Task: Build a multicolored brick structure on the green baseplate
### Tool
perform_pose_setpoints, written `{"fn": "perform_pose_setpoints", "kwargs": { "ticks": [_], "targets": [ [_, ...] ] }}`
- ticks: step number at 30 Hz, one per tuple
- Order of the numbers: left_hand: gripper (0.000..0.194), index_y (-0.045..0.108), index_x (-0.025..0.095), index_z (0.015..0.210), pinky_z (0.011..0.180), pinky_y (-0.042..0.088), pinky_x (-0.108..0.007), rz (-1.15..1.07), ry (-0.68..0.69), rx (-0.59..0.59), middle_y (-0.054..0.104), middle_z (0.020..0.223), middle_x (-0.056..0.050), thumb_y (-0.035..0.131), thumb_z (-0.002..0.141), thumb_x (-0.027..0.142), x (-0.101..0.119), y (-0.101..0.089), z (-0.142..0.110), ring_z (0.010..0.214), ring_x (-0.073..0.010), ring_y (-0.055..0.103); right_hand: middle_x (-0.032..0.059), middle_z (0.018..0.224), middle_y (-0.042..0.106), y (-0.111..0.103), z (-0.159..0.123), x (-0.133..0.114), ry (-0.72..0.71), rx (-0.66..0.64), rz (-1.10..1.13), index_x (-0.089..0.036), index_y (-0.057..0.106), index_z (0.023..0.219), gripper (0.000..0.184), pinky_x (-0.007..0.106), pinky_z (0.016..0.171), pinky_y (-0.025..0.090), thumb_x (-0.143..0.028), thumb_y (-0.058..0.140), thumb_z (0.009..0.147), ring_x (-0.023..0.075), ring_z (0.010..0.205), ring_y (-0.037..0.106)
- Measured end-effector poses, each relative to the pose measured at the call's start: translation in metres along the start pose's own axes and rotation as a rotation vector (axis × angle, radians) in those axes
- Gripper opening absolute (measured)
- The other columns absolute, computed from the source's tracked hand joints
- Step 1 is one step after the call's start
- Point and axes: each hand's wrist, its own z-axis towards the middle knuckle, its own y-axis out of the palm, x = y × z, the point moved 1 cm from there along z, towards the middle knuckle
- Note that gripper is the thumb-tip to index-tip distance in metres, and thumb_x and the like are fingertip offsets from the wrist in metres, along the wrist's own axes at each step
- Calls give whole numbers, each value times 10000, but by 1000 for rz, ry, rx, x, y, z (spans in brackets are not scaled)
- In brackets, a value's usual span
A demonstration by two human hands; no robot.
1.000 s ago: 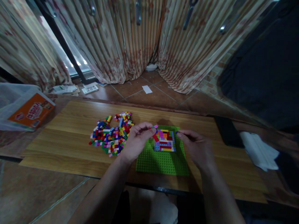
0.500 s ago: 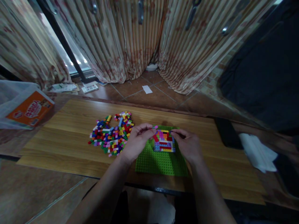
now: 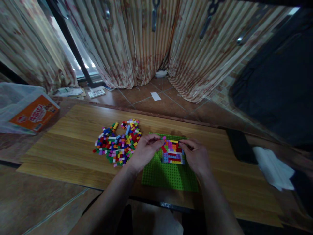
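A green studded baseplate [image 3: 168,178] lies on the wooden table, bearing a rectangular build of multicoloured toy bricks [image 3: 173,153]. My left hand [image 3: 146,149] reaches over the plate's left side, its thumb and index finger closed on a small pink brick [image 3: 164,138] by the build's top left corner. At the top right corner is my right hand [image 3: 197,153], its thumb and index finger pinched together at the build's edge. What lies between those fingertips is too small and dark to make out.
A pile of loose toy bricks [image 3: 119,143] spreads left of the plate. Right of it on the table [image 3: 73,137] lie a black flat object [image 3: 241,147] and white paper or cloth [image 3: 272,166]. A clear plastic bin [image 3: 22,93] stands far left, before the curtains [image 3: 144,49].
The whole view has shifted slightly. My left fingertips, with the pink brick, have come down closer to the build's top left corner. My right hand stays at the top right corner.
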Motion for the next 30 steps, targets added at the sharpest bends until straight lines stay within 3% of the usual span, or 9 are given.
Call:
{"fn": "perform_pose_setpoints", "kwargs": {
  "ticks": [9, 30],
  "targets": [
    [178, 625, 151, 666, 577, 330, -240, 5, -49, -79, 553, 619, 28, 661, 714, 318, -12, 3, 3, 582, -94, 453, 75, 952, 704, -1, 2, 7, -25, -35, -3, -206, 750, 886, 283, 376, 815, 484, -385, 537, 832, 220, 876, 645],
    [169, 627, 161, 655, 577, 350, -230, 87, -28, -131, 557, 626, 23, 638, 750, 300, -11, 6, 1, 597, -108, 465, 76, 924, 735, 1, 5, 7, 56, -56, 23, -207, 741, 877, 318, 370, 787, 490, -443, 533, 827, 230, 847, 658]
  ]
}}
